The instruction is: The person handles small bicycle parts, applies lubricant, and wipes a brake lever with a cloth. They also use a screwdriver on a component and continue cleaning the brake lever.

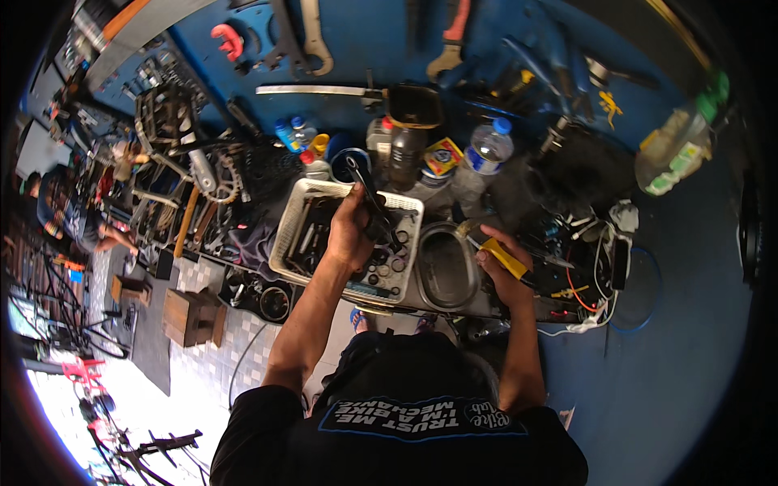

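My left hand (350, 233) is closed around a long black bar-shaped part (371, 193) with a round hole in its upper end; its exact kind is unclear. It is held above a white plastic basket (284, 231) of small metal parts and rings. To the right, my right hand (512, 271) grips a brush (504, 257) with a yellow handle. Its tan bristles point up and left, near the right rim of an oval metal pan (423, 271). The pan stands right beside the basket, and its inside looks dark.
Behind the basket and pan stand a clear bottle with a blue cap (486, 154), a dark bottle (405, 158) and a yellow-red box (442, 157). Cables (601, 275) lie at right. Wrenches (314, 36) hang on the blue wall. Another person (69, 206) is far left.
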`<state>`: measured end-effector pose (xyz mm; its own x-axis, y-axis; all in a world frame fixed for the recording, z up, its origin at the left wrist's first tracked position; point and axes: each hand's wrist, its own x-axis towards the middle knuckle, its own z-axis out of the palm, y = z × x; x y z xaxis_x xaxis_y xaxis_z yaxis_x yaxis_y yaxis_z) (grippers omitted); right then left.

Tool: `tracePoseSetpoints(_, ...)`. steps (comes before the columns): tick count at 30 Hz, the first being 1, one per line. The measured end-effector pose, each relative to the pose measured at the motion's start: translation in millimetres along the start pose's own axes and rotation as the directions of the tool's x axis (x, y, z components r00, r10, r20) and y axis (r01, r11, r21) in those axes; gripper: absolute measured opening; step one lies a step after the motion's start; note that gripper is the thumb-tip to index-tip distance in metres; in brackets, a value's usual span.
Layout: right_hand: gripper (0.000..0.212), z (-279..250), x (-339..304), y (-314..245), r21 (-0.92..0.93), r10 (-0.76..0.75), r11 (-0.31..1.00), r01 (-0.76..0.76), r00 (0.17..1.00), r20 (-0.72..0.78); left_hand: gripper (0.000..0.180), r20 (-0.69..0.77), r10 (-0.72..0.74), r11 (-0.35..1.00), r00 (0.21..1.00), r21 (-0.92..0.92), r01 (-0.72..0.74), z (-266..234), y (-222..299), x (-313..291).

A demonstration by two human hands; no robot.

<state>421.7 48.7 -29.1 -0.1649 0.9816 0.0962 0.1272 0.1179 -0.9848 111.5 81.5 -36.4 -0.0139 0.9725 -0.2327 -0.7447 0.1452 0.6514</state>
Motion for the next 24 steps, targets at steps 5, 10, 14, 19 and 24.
tracePoseSetpoints(5, 0.024, -40, -25, 23, -0.076, 0.043, 0.996, -0.052, 0.992, -0.119, 0.031, 0.065, 0.006, 0.983, 0.998, 0.182, -0.018, 59, -18, 15)
tracePoseSetpoints(10, 0.024, -51, -40, 13, 0.026, 0.197, 0.980, -0.196, 0.951, -0.238, 0.032, 0.023, -0.023, 0.982, 0.999, 0.188, 0.018, 73, -45, 24)
tracePoseSetpoints(14, 0.025, -54, -45, 32, 0.046, 0.134, 0.991, -0.126, 0.950, -0.282, 0.022, 0.072, -0.021, 0.989, 0.997, 0.146, 0.011, 77, -63, 24)
tracePoseSetpoints(19, 0.027, -40, -33, 21, 0.223, 0.108, 0.974, -0.047, 0.956, -0.271, 0.021, 0.123, 0.022, 0.999, 0.992, 0.032, -0.026, 76, -94, 38)
tracePoseSetpoints(24, 0.030, -11, -8, 5, 0.117, 0.068, 0.993, -0.026, 0.925, -0.373, 0.037, 0.039, 0.109, 0.952, 0.993, 0.284, -0.116, 90, -141, 33)
